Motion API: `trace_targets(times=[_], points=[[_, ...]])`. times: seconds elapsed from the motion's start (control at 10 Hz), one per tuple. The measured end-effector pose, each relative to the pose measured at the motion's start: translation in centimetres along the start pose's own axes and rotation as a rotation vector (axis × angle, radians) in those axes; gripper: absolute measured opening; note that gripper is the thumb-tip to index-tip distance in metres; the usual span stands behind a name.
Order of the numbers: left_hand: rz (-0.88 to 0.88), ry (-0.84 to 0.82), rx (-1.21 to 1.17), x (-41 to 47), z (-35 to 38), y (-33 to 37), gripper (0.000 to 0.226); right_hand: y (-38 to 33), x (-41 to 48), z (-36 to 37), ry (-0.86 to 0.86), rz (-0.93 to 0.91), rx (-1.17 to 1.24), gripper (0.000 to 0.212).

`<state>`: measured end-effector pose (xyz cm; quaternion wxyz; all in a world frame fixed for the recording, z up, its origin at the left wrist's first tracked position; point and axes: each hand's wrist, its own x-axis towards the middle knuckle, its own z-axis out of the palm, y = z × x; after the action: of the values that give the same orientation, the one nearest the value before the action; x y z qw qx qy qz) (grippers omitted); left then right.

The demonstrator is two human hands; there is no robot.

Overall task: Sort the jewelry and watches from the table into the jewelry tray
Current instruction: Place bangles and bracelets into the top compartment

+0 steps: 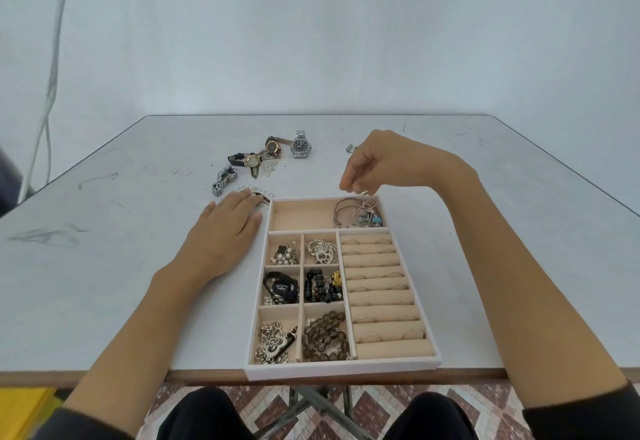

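Left hand (228,217) lies flat on the table (104,266), fingers together, its tips hiding most of a silvery piece (262,196) by the upper-left corner of the jewelry tray (343,368). Right hand (370,165) hovers over the tray's top cell with fingertips bunched downward; can't tell if they pinch anything. Count: four watches (301,146) loose upper-center, six small cells all filled, bangles (346,212) in the top cell.

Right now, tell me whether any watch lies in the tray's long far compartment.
No: that compartment holds only bracelets at its right end; the watches lie on the table beyond the tray.
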<state>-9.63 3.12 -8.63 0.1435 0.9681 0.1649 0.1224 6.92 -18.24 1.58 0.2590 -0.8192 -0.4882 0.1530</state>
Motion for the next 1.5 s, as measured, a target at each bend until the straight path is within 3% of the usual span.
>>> trace_targets(times=[0.8, 1.5], points=[[-0.003, -0.012, -0.002, 0.0, -0.1, 0.0, 0.044, -0.3, 0.6, 1.4, -0.064, 0.074, -0.206, 0.030], [-0.025, -0.049, 0.003, -0.1, -0.1, 0.0, 0.047, 0.4, 0.6, 1.3, -0.168, 0.056, -0.099, 0.015]])
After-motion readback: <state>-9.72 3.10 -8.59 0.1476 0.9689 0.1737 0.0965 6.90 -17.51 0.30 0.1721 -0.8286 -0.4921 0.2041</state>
